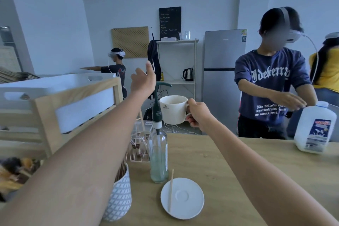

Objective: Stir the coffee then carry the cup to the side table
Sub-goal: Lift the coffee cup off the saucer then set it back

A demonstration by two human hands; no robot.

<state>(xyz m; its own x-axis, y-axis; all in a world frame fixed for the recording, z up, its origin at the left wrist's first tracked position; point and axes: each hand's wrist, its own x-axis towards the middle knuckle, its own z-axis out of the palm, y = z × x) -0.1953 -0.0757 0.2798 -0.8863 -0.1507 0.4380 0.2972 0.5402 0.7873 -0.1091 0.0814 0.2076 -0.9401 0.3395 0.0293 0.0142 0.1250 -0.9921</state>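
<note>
Nearest you on the wooden table [229, 161], the white saucer [182, 198] sits bare except for the stir stick [171, 190], which lies across its left part with its long axis running away from you, the far end overhanging the rim. Just left of the saucer stands a patterned pot [119, 200] holding more sticks, and behind the saucer a clear pump bottle [158, 152] stands upright, beside a clear box of sachets [139, 147].

Your right hand [199, 114] is closed around the handle of the cup [173, 109], holding it lifted well above the table, beyond the bottle. The cup is roughly upright, mouth tipped slightly toward you, handle pointing right into your grip, the printed mark facing you. You cannot tell from here what is inside it.

Your left hand [144, 79] is raised higher and to the left, fingers spread loosely, holding nothing.

At the table's far right a milk jug [314, 130] stands under the hand of a person in a navy sweatshirt [269, 88]. To the left is a wooden rack with white bins [60, 95]. Across the room, against the white wall, are a shelf with a kettle [188, 74], a grey fridge [223, 71], a chalkboard menu [170, 23], a pegboard [130, 41], and another person wearing a headset [116, 65].
</note>
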